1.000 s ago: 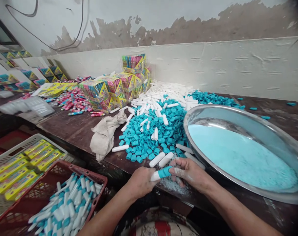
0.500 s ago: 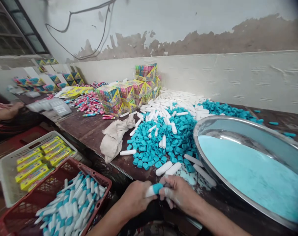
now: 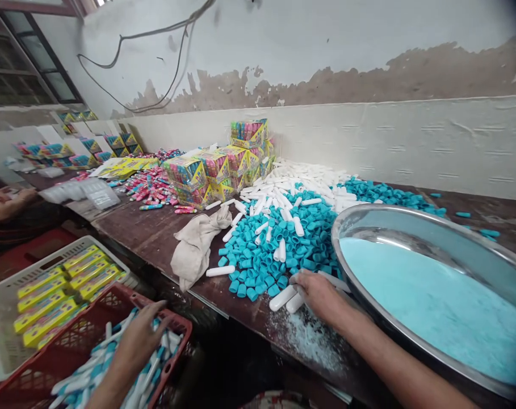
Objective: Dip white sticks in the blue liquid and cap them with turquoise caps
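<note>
I am seeing the brown tabletop (image 3: pixel 132 236) running from near right to far left, with the steel basin (image 3: pixel 411 227) sitting on its right, holding pale blue powder (image 3: pixel 411 295), presumably placed within the right arm's reach. The red crate (image 3: pixel 182 322) is standing near left beside the table, probably so that the teal-and-white tubes (image 3: pixel 89 375) are collecting close at hand. The heap of teal caps (image 3: pixel 258 261) is lying centrally, likely for easy picking. I am hanging the left hand (image 3: pixel 138 335) low over the crate, palm down, thumb and fingers standing apart. I am stretching the right hand (image 3: pixel 319 292) forward between heap and basin, fingers curling above two plain white tubes (image 3: pixel 282 298); whether they are gripping anything, I cannot tell.
</note>
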Tool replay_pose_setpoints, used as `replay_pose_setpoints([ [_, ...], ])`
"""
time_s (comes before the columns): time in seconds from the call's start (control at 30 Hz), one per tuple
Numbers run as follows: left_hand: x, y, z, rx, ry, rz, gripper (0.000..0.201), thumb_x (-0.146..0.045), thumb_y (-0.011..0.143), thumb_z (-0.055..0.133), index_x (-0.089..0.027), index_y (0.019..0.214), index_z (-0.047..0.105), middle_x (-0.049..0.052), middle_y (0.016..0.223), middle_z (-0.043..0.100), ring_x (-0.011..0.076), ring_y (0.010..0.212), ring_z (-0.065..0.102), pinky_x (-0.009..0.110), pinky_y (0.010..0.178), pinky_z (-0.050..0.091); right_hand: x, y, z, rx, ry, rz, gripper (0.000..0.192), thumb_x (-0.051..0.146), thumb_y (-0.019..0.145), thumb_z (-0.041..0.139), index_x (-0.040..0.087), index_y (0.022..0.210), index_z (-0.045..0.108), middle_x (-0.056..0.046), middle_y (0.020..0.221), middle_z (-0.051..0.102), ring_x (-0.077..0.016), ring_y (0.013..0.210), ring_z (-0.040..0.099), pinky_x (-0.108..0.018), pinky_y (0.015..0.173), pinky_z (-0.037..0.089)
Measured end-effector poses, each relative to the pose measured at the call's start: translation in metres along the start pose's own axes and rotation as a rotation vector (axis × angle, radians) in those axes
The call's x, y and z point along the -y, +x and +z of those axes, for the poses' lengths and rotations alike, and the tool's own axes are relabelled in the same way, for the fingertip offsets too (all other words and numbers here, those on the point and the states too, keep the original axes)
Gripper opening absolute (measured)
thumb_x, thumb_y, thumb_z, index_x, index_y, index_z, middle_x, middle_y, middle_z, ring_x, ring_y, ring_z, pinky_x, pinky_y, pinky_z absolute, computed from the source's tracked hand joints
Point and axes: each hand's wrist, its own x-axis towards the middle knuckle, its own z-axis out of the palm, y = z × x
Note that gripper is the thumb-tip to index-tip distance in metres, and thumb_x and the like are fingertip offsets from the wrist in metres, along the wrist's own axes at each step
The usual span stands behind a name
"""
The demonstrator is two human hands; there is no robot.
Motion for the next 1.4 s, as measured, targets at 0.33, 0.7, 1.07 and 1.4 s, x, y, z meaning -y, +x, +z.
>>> replay_pose_setpoints([
  [0.33,-0.209,0.007,0.057,0.184,0.027,0.515,0.016,-0.028,0.080,0.050,-0.018,0.088,0.060,0.007,0.089,0.059,0.0239,0.088,0.053,0.037,0.077,0.042,0.005,-0.005,0.017,-0.010,-0.494,-0.130,0.030,0.009,0.081,0.039,0.015,0.103,0.058,-0.012,0.101,0.055,-0.0224,0.093,0.051,-0.030,0.080,0.038],
  [0.7,-0.215,0.012,0.063,0.221,0.060,0.420,0.014,-0.027,0.081,0.046,-0.020,0.088,0.056,0.005,0.090,0.058,0.0200,0.082,0.057,0.028,0.070,0.042,0.012,-0.034,0.018,-0.026,-0.309,0.134,0.015,0.017,0.080,0.046,0.016,0.082,0.061,-0.009,0.089,0.062,-0.0219,0.083,0.058,-0.029,0.069,0.039],
  [1.07,-0.214,0.013,0.056,0.415,-0.776,0.247,0.021,-0.030,0.078,0.049,-0.014,0.078,0.062,-0.004,0.053,0.048,0.0103,0.051,0.044,0.020,0.050,0.033,0.004,-0.039,0.012,-0.225,0.385,0.074,0.017,0.028,0.076,0.052,0.015,0.081,0.061,-0.005,0.079,0.059,-0.0178,0.076,0.054,-0.026,0.068,0.039],
  [1.4,-0.218,-0.016,0.066,0.278,-0.822,0.432,0.029,-0.035,0.076,0.056,-0.018,0.099,0.061,0.003,0.085,0.063,0.0164,0.078,0.058,0.024,0.071,0.047,0.027,-0.081,-0.031,-0.430,0.590,-0.037,0.014,0.027,0.076,0.053,0.018,0.078,0.063,-0.001,0.075,0.061,-0.0142,0.072,0.054,-0.024,0.068,0.041],
])
